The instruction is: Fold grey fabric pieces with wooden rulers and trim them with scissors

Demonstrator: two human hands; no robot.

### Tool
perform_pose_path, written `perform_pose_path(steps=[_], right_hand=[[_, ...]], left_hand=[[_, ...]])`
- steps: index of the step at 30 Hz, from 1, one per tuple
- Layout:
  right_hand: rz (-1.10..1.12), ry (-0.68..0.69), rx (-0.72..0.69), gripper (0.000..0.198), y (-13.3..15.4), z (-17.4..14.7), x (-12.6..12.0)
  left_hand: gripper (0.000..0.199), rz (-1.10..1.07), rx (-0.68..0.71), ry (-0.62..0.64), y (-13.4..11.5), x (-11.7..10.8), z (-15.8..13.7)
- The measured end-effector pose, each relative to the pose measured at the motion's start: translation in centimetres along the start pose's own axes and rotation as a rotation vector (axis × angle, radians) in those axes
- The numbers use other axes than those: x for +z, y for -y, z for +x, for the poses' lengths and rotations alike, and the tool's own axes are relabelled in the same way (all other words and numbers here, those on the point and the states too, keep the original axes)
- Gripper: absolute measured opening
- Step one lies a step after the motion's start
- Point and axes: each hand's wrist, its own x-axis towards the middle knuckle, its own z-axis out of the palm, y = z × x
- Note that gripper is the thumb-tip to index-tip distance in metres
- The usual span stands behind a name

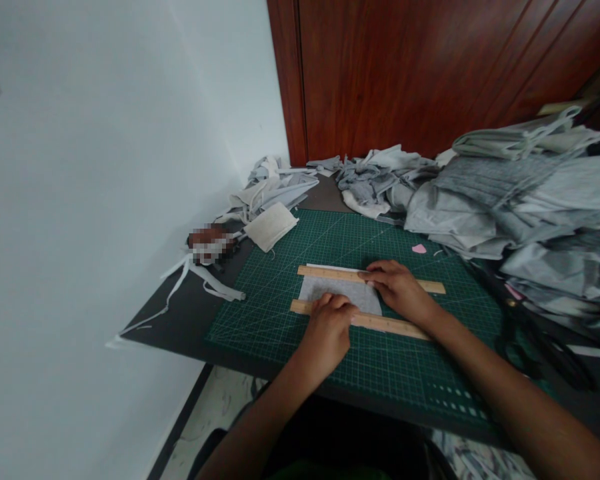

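Note:
Two wooden rulers lie nearly parallel across a piece of light grey fabric (347, 291) on a green cutting mat (275, 327). My left hand (330, 328) is closed with bent fingers on the nearer ruler (390, 325), left of its middle. On the farther ruler (330, 272), my right hand (397, 287) has its fingertips and thumb drawn together at the top edge of the fabric. My right forearm passes over the right end of the nearer ruler. A thin pinkish edge shows just below that ruler.
Black scissors (535, 327) lie at the mat's right. Piles of grey fabric (505, 193) fill the back right, with more scraps (270, 190) at the back left. A folded cream cloth (271, 227) and a pink scrap (419, 249) rest on the mat. A white wall (130, 167) borders the left.

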Motion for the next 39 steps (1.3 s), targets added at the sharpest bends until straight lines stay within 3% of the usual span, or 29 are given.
perform_pose_path(steps=[5,9,21,31,39], right_hand=[[0.017,0.005,0.002,0.036,0.1,0.0,-0.2],[0.03,-0.007,-0.022,0.035,-0.2,0.0,-0.1],[0.018,-0.046,-0.048,0.033,-0.5,0.0,0.1],[0.007,-0.032,-0.043,0.034,-0.3,0.0,0.0],[-0.003,-0.011,-0.046,0.034,-0.2,0.0,-0.1]], left_hand=[[0.034,-0.152,0.096,0.048,2.3,-1.0,0.8],[0.03,-0.196,0.117,0.054,2.8,-1.3,1.0],[0.027,-0.037,0.152,0.004,2.4,-1.0,0.6],[0.03,0.151,0.108,0.037,1.5,-1.5,0.5],[0.027,0.055,0.114,-0.051,2.3,-0.7,0.6]])
